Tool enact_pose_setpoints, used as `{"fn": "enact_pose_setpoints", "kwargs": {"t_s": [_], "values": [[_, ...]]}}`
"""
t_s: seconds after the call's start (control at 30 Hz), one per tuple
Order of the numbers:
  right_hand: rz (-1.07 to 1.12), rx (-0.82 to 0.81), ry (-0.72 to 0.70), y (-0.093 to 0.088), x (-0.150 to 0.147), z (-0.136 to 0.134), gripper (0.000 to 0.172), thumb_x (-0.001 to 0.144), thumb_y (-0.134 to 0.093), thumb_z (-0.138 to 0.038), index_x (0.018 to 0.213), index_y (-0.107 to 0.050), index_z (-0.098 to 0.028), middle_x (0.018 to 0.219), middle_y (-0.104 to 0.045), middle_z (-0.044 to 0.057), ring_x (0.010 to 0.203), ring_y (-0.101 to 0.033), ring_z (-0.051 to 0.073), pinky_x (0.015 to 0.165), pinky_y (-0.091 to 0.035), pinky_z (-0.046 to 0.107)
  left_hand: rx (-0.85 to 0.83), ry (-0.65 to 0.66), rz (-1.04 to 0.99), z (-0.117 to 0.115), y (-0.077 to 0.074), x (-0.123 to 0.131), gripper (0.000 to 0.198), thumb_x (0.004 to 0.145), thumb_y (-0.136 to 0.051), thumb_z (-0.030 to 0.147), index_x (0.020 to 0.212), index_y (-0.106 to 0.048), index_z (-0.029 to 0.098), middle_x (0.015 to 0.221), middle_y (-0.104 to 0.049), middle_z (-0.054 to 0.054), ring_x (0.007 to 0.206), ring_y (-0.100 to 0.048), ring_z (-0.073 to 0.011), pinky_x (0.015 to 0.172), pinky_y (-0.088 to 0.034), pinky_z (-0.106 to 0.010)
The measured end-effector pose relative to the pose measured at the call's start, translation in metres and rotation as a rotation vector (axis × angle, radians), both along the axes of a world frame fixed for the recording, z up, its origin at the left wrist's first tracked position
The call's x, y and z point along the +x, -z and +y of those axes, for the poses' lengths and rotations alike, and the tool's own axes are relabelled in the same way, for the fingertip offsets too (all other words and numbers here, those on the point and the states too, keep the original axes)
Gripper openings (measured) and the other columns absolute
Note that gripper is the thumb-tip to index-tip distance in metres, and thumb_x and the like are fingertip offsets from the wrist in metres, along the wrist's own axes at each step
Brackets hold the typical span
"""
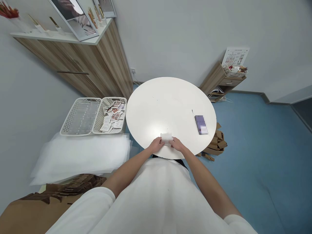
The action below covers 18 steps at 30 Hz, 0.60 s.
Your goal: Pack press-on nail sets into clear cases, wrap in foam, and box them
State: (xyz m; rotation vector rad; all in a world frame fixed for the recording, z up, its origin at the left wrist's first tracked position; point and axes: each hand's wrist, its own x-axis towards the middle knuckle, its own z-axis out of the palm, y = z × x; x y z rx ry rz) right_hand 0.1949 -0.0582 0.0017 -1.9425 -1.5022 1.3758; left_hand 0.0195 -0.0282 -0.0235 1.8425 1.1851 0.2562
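Observation:
A small white rectangular packet (166, 137) lies at the near edge of the round white table (168, 97). My left hand (156, 145) grips its left side, with the fingers curled and pressed together. On the opposite side, my right hand (176, 144) pinches the packet's right edge. Whether the packet is folded sheet or has something inside cannot be made out. Farther right on the tabletop lies a purple and white item (201, 124), blurred into blocks.
Left of the table stand a white basket of printed cards (113, 115) and a basket of clear plastic pieces (83, 115). Below them lies a stack of translucent white sheets (83, 156). Brown cardboard pieces (216, 143) lie on the floor at right; a cardboard box (36, 208) stands lower left.

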Motion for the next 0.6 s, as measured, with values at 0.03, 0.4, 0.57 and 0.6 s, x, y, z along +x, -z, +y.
{"fn": "enact_pose_setpoints", "kwargs": {"t_s": [0.03,0.4,0.57,0.6], "values": [[-0.015,-0.001,0.028,0.002,-0.001,0.002,0.018,0.075,-0.043,-0.028,0.085,-0.055,-0.018,0.077,-0.059,0.002,0.060,-0.055,0.013,0.057,-0.043,0.025,-0.028,-0.059,-0.012,0.001,0.002,0.002,0.022,0.077,-0.048,0.028,0.097,-0.051,0.018,0.088,-0.059,-0.004,0.078,-0.057,-0.0174,0.071,-0.045,-0.030],[-0.310,0.196,0.014,0.015,-0.017,-0.028,0.058,0.074,-0.046,-0.021,0.129,-0.028,-0.023,0.126,-0.031,0.011,0.094,-0.052,0.020,0.078,-0.045,0.034,0.119,-0.273,-0.008,-0.008,0.017,0.009,0.041,0.077,-0.051,0.021,0.117,-0.041,0.019,0.114,-0.044,-0.009,0.090,-0.055,-0.0171,0.077,-0.046,-0.032],[-0.235,0.157,-0.017,0.021,-0.016,-0.031,0.061,0.072,-0.050,-0.021,0.130,-0.029,-0.023,0.127,-0.028,0.011,0.110,-0.043,0.022,0.089,-0.040,0.036,0.147,-0.238,-0.018,-0.009,0.016,0.007,0.041,0.077,-0.049,0.020,0.118,-0.044,0.018,0.107,-0.048,-0.008,0.098,-0.050,-0.0192,0.085,-0.044,-0.034],[-0.205,0.147,-0.012,0.021,-0.015,-0.030,0.062,0.072,-0.050,-0.022,0.130,-0.028,-0.023,0.126,-0.028,0.011,0.112,-0.042,0.022,0.091,-0.040,0.036,0.128,-0.248,-0.020,-0.009,0.015,0.007,0.041,0.077,-0.049,0.020,0.118,-0.044,0.019,0.107,-0.048,-0.008,0.097,-0.051,-0.0188,0.085,-0.044,-0.035]]}}
